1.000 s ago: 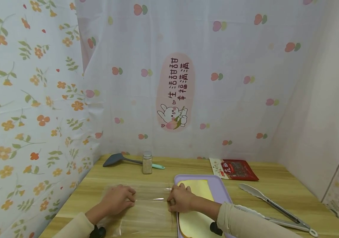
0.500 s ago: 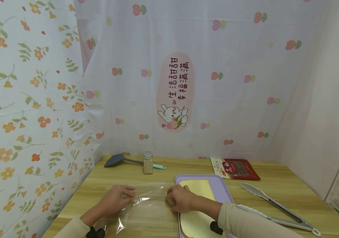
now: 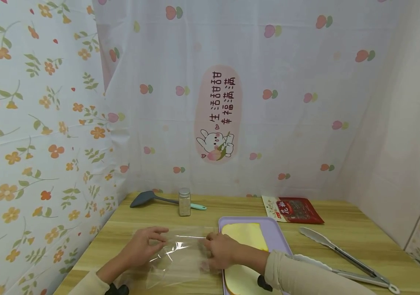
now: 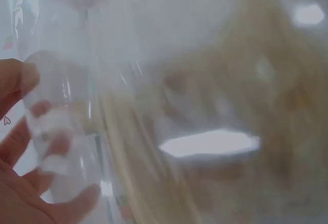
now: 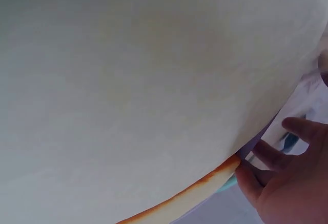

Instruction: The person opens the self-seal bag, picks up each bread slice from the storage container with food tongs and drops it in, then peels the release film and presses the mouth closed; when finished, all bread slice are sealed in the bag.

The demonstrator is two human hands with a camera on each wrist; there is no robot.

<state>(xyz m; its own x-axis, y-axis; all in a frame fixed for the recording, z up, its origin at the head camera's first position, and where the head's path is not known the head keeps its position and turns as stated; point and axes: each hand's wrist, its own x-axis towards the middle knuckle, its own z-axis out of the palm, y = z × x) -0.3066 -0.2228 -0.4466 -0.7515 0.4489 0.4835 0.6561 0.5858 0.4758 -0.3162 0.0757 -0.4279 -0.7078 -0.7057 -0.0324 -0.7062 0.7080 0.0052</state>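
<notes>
Clear plastic film (image 3: 180, 262) lies on the wooden table between my hands; whether it is a sheet or a bag I cannot tell. My left hand (image 3: 145, 246) is at its left side, thumb and fingers apart. In the left wrist view those fingers (image 4: 56, 144) show partly through the film. My right hand (image 3: 222, 250) is at the film's right side, over the edge of a lilac tray (image 3: 274, 233). Its fingers (image 5: 302, 126) look spread and loosely bent in the right wrist view. On the tray lies a large pale yellow bread slice (image 3: 245, 233) with a browned edge.
Behind the film stand a small glass jar (image 3: 184, 205) and a spatula (image 3: 143, 198) with a dark blade and mint handle end. A red spice packet (image 3: 298, 209) lies at the back right. Metal tongs (image 3: 342, 256) lie spread right of the tray, partly behind my right sleeve.
The film has shifted and wrinkled, its bright reflections moving. My right hand has turned slightly, its fingers no longer bunched at the film's edge. My left hand has moved slightly, its fingers parting.
</notes>
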